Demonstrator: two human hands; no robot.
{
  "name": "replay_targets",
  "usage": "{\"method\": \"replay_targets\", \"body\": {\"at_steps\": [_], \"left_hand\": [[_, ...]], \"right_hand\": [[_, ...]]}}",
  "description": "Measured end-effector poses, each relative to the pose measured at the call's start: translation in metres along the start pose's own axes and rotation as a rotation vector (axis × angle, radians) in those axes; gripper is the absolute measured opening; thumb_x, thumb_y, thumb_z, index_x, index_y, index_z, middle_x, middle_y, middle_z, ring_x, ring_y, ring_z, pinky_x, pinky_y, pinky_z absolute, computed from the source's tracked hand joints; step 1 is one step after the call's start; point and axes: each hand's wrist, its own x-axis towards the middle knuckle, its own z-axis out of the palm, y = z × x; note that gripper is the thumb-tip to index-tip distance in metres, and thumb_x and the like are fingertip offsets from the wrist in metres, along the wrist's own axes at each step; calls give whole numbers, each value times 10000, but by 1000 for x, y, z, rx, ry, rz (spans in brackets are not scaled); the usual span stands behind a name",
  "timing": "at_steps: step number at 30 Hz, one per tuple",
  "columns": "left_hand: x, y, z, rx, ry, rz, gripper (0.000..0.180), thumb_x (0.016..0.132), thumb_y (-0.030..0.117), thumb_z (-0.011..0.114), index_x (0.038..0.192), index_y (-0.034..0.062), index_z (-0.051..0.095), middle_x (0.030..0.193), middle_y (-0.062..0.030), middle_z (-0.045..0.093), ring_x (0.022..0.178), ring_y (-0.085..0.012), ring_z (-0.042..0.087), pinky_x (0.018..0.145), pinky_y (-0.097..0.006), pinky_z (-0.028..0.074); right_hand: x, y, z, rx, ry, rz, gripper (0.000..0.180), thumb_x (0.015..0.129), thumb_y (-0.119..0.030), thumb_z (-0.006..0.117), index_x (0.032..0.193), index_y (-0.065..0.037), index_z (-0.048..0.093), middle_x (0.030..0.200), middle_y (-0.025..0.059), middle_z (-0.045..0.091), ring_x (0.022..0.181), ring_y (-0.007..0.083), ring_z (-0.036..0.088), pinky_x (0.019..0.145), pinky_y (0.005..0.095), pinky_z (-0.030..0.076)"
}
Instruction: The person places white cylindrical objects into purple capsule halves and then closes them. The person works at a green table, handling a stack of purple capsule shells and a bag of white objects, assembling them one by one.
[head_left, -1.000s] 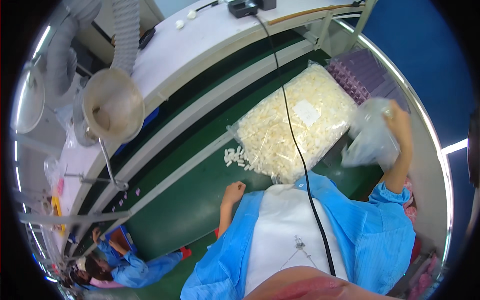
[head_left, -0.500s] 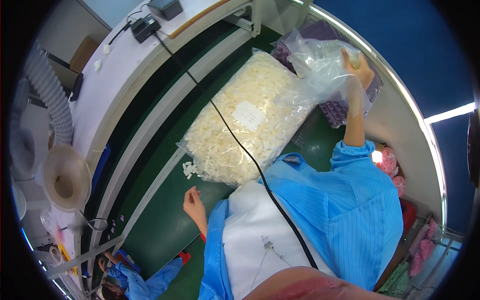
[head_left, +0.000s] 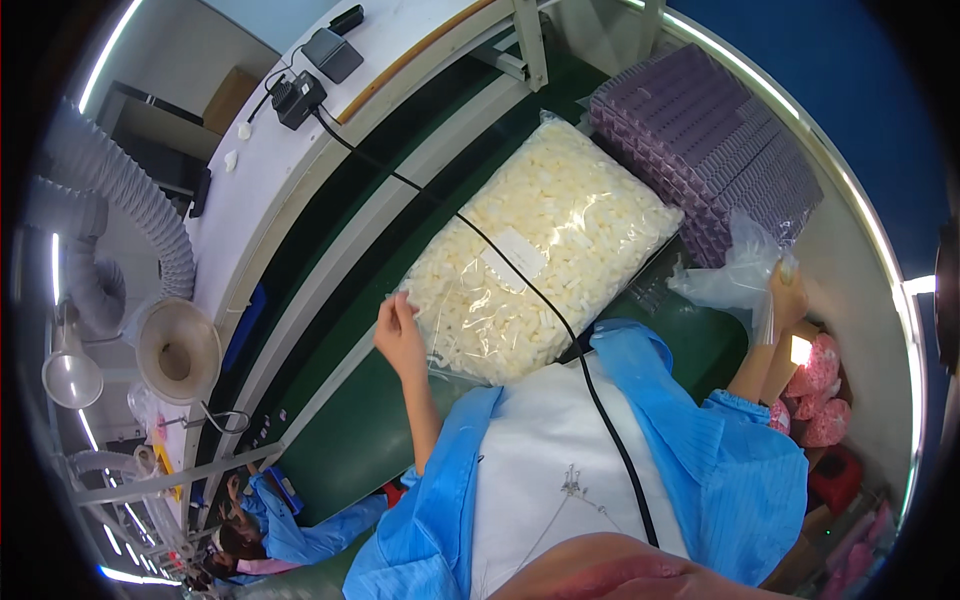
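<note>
A large clear bag (head_left: 470, 310) full of small cream-white pieces lies on a dark green surface in front of me, with a white label on top. My left hand (head_left: 400, 338) is at the bag's left edge, its fingers bent together; what they hold, if anything, is hidden. Off to the right, my right hand (head_left: 788, 292) grips a crumpled, see-through plastic bag (head_left: 735, 270). This plastic bag hangs beside a stack of purple ridged trays (head_left: 705, 140).
A black cable (head_left: 500, 250) crosses over the filled bag. Left stands a white bench (head_left: 270, 160) with black adapters and a funnel-shaped duct (head_left: 178, 350). Pink bundles (head_left: 820, 390) lie at right. Another person in a blue sleeve (head_left: 300, 530) works at lower left.
My right hand has come down and closer to me with the plastic bag, uncovering the purple trays. My left hand has moved up to the filled bag's edge. The loose white pieces there no longer show.
</note>
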Motion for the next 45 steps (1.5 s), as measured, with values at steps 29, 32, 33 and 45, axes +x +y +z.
{"method": "replay_targets", "body": {"at_steps": [29,32,33,45], "left_hand": [[-37,0,58,55,-104,-80,258,952,190,508,1002,-33,627,731,-43,568,723,-115,545,732,-253,444],[-44,14,51,159,-38,-56,255,952,186,505,1001,-33,627,729,-42,568,719,-114,545,727,-251,444],[-45,13,49,159,-29,-74,255,952,186,506,1000,-33,628,729,-42,568,718,-113,544,722,-249,444],[-49,-3,49,139,-68,-146,226,931,158,520,986,-31,631,738,-45,577,724,-113,548,694,-241,440]], "right_hand": [[53,294,201,-33,-28,652,598,800,-597,561,1012,-48,668,767,164,678,713,338,662,643,445,516],[22,122,207,927,-817,1112,788,798,-631,564,1230,27,524,1183,172,581,1071,280,572,909,395,455],[22,89,195,1237,-866,1064,775,800,-622,575,1267,-7,501,1243,144,544,1120,251,538,951,367,436],[34,57,131,1549,-781,1081,520,834,-325,678,1212,-13,503,1106,136,612,971,267,622,836,400,530]]}}
